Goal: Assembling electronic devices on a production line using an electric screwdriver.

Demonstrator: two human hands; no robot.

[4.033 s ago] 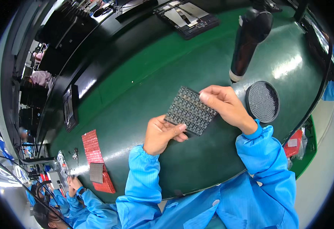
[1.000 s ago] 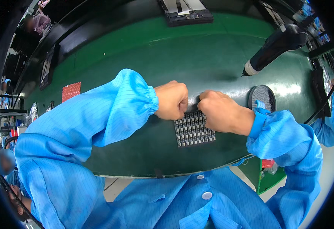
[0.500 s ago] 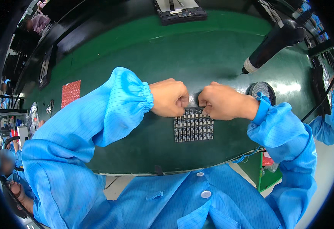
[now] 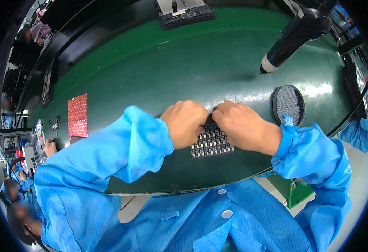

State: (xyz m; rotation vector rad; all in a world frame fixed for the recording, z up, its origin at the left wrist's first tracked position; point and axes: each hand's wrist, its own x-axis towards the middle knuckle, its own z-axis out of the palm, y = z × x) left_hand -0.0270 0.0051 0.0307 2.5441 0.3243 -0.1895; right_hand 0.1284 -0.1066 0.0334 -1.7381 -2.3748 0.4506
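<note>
A small black square panel (image 4: 212, 143) with a grid of pale studs lies flat on the green table (image 4: 158, 71), near its front edge. My left hand (image 4: 185, 122) and my right hand (image 4: 243, 126) rest side by side on the panel's far edge, fingers curled down onto it, knuckles almost touching. The hands hide the panel's far half; only its near rows show. Both arms are in blue sleeves.
A black power screwdriver (image 4: 295, 33) hangs tip-down at the back right. A round black dish (image 4: 289, 105) of small parts sits right of my right hand. A red bubble sheet (image 4: 78, 115) lies left, a dark tray (image 4: 184, 10) at the far edge. Other people work at far left.
Four seconds ago the panel was held tilted up between both hands; it now lies flat and both hands press on its far edge. In the last second the hands barely shifted.
</note>
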